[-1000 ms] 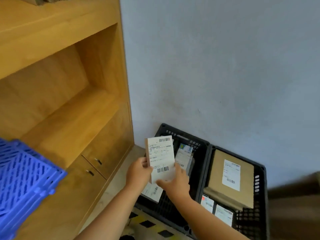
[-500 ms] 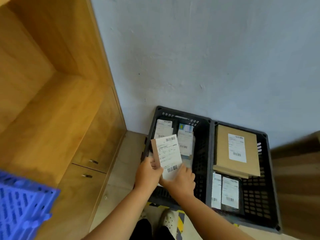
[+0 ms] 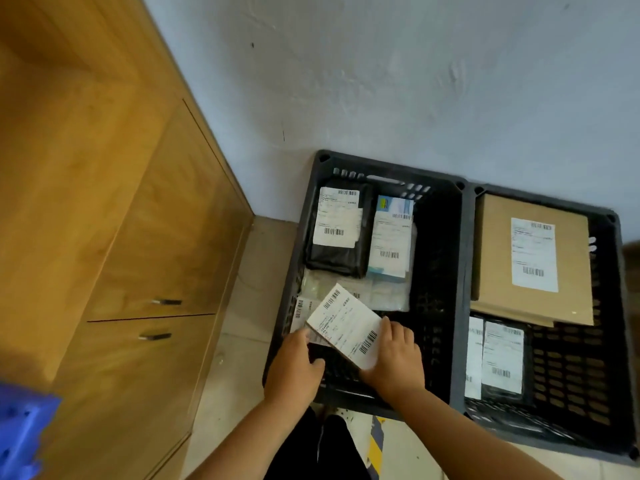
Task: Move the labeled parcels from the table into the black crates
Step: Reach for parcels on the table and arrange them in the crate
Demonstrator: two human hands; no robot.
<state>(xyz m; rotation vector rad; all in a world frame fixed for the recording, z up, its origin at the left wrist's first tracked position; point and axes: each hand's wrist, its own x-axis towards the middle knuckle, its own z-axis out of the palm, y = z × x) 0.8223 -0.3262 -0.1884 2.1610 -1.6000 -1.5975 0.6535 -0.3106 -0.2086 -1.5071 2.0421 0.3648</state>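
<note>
Two black crates stand side by side on the floor against the wall: the left crate (image 3: 446, 271) and the right crate (image 3: 609, 341). A small parcel with a white barcode label (image 3: 344, 323) is tilted low inside the near part of the left crate. My left hand (image 3: 294, 368) grips its near left edge and my right hand (image 3: 394, 358) holds its right corner. Deeper in the left crate lie a black labeled parcel (image 3: 337, 226) and a light blue labeled one (image 3: 391, 237). The right crate holds a flat brown cardboard parcel (image 3: 495, 258) and small labeled parcels (image 3: 502, 358).
A wooden cabinet (image 3: 138, 254) with two drawer handles stands left of the crates, with a strip of tiled floor (image 3: 239, 341) between. A blue plastic crate corner (image 3: 20, 434) shows at the lower left. A pale wall rises behind the crates.
Both hands have lowered the labeled parcel from above the left crate down into its near part, tilting it flatter. The camera has tipped further down toward the crates.
</note>
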